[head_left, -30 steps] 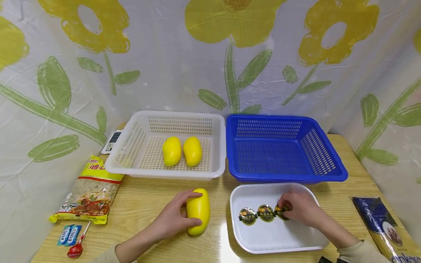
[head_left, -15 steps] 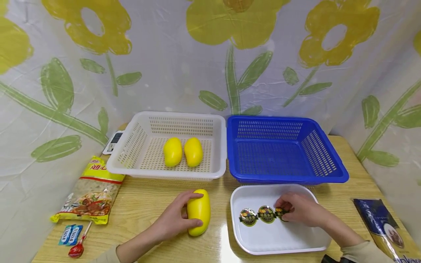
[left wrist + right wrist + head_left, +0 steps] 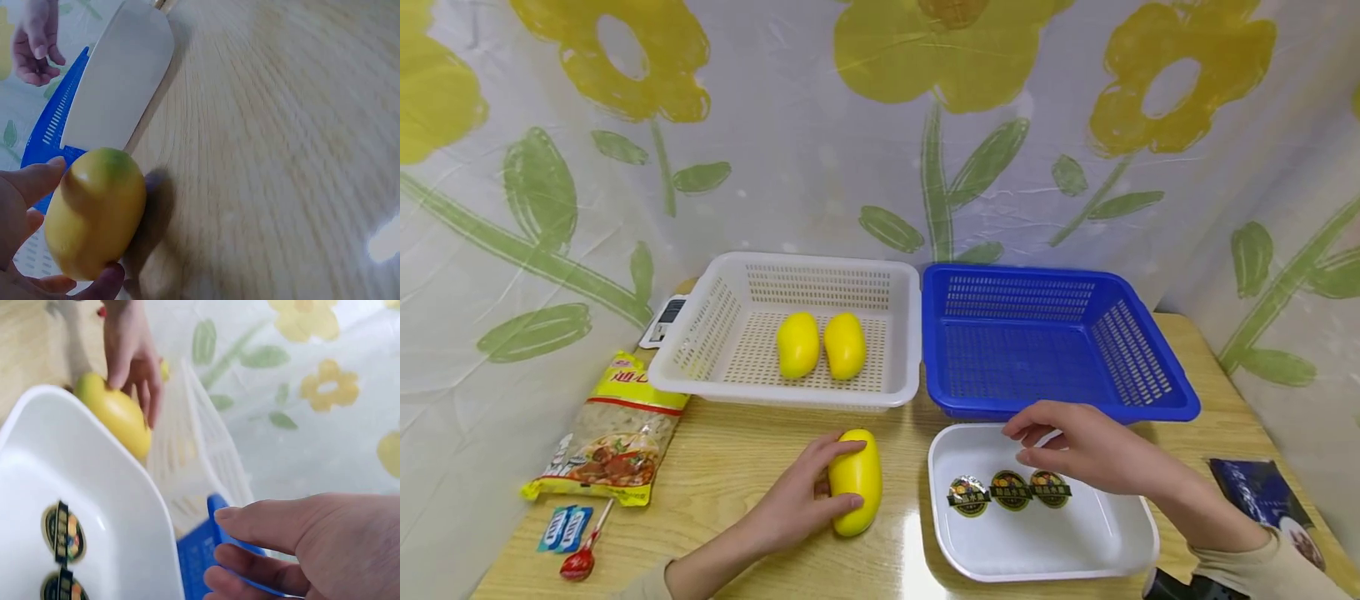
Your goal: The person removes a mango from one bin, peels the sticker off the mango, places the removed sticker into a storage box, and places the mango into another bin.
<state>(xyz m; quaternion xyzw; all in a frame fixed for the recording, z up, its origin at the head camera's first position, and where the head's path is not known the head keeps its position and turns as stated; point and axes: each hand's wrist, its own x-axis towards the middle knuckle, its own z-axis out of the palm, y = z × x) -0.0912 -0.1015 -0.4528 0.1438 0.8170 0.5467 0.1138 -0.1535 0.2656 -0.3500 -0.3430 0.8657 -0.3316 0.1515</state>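
My left hand [image 3: 790,507] grips a yellow mango [image 3: 859,492] lying on the wooden table, thumb on the near side and fingers across the far side. The left wrist view shows the same mango [image 3: 97,215] between thumb and fingertips. Over the back of a white tray [image 3: 1045,546] hovers my right hand [image 3: 1082,446], its fingers loosely bent with nothing between them. Three round dark fruit stickers [image 3: 1011,491] lie in a row on the tray floor, below and left of that hand. In the right wrist view the thumb and fingers [image 3: 250,522] stand apart.
Behind the left hand stands a white basket [image 3: 775,392] with two mangoes [image 3: 798,346] in it. A blue basket [image 3: 1015,367] is beside it, behind the tray. Noodle bag [image 3: 617,442], lollipop [image 3: 580,562] and small blue packets [image 3: 565,529] lie left; a dark packet [image 3: 1258,492] lies right.
My right hand has let go of the rightmost sticker and lifted up and back from the tray floor. That sticker now shows fully. The left hand keeps its grip on the mango.
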